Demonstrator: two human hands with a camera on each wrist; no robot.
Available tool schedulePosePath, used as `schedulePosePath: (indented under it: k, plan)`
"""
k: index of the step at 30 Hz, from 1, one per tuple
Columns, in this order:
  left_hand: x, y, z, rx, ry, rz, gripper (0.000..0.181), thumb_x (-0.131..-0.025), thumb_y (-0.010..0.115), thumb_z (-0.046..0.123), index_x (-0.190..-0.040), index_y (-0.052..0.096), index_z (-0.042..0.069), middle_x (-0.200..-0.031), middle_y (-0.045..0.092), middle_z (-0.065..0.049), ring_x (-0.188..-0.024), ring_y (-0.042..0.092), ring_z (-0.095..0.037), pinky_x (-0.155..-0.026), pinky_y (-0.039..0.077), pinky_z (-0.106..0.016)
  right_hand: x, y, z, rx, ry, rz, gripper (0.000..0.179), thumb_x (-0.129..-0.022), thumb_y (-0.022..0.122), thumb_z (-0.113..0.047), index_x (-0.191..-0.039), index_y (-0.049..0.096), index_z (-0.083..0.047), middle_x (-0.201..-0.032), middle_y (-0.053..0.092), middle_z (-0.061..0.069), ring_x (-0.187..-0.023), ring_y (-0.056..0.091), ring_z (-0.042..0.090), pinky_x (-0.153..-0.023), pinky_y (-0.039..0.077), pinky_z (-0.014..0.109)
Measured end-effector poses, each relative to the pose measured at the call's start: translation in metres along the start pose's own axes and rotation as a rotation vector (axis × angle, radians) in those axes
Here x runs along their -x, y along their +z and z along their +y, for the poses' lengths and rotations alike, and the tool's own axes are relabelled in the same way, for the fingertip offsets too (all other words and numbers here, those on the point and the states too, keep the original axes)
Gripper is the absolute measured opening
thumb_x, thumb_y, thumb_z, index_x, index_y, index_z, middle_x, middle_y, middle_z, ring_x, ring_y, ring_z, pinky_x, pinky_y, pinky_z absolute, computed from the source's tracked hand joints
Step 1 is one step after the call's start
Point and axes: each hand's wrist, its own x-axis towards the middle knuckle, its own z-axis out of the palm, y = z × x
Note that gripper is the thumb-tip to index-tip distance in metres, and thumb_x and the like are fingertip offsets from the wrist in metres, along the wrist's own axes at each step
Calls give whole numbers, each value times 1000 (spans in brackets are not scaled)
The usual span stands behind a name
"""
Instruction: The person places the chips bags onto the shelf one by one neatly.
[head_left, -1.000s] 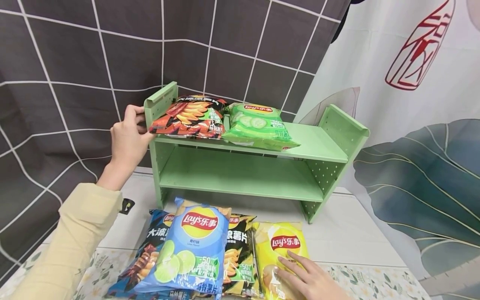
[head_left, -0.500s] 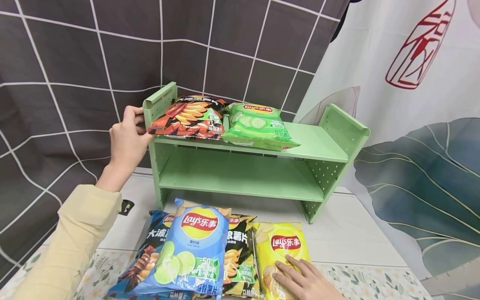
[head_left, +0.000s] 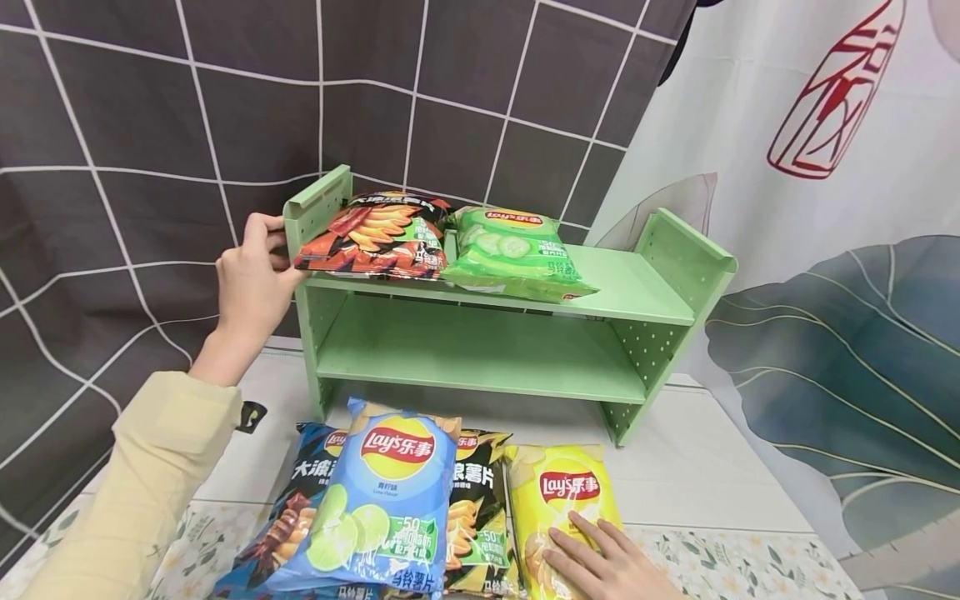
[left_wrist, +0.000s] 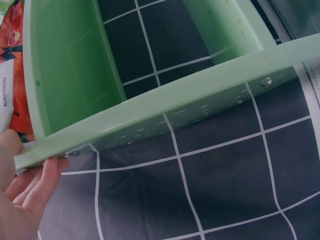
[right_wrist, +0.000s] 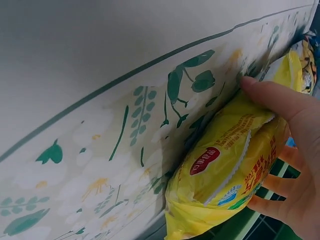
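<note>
In the head view, my left hand [head_left: 252,279] grips the left side panel of a green two-tier shelf [head_left: 480,350]. The left wrist view has its thumb by the front edge and its fingers [left_wrist: 42,187] on the panel's outer side. Just beside the thumb, a red-and-black chip bag [head_left: 386,235] lies on the top tier, with a green chip bag [head_left: 517,250] to its right. Lower down, my right hand [head_left: 600,554] holds a yellow chip bag [head_left: 566,479], fingers spread over its front. In the right wrist view, the thumb is on the bag's opposite side.
A light-blue lime chip bag [head_left: 397,492] overlaps a dark-blue bag [head_left: 281,525] and a black bag [head_left: 480,500] before the shelf. A dark grid curtain [head_left: 247,100] hangs behind. A small black object [head_left: 252,416] lies left of the shelf on the white-and-floral table [head_left: 720,483].
The right hand's fingers have shifted slightly left and down on the yellow chip bag. The left hand keeps its grip on the shelf, and the bags stay where they were.
</note>
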Motion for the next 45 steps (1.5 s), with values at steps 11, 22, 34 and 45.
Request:
schedulePosePath:
  k: [11, 22, 34, 45]
  plan:
    - [0, 1, 0, 7, 6, 10, 44, -78, 76, 6, -114, 53, -5, -106, 70, -23, -79, 70, -41, -87, 46, -51, 0, -4, -1, -37, -4, -69, 60, -91, 38, -69, -127, 58, -26, -125, 65, -8, -112, 63, 23, -80, 53, 40]
    - [0, 1, 0, 8, 1, 8, 45, -78, 76, 5, -115, 53, -5, -106, 70, -22, -79, 70, -41, -87, 46, -50, 1, 0, 1, 7, -5, 29, 57, -90, 38, -70, -122, 62, -29, -120, 67, -11, -109, 65, 20, -80, 51, 38]
    - [0, 0, 0, 2, 4, 13, 44, -77, 76, 4, -114, 53, -5, -105, 70, -22, -79, 70, -41, -86, 47, -50, -2, -3, 3, -54, 19, 23, 46, -93, 45, -59, -123, 62, -28, -117, 68, -12, -107, 66, 20, -79, 54, 39]
    - [0, 0, 0, 5, 3, 9, 44, -77, 75, 5, -115, 53, -4, -106, 70, -22, -78, 70, -41, -86, 46, -50, -3, -8, 5, -99, 56, 9, 34, -102, 39, -37, -125, 61, -26, -119, 68, -12, -107, 66, 19, -79, 55, 38]
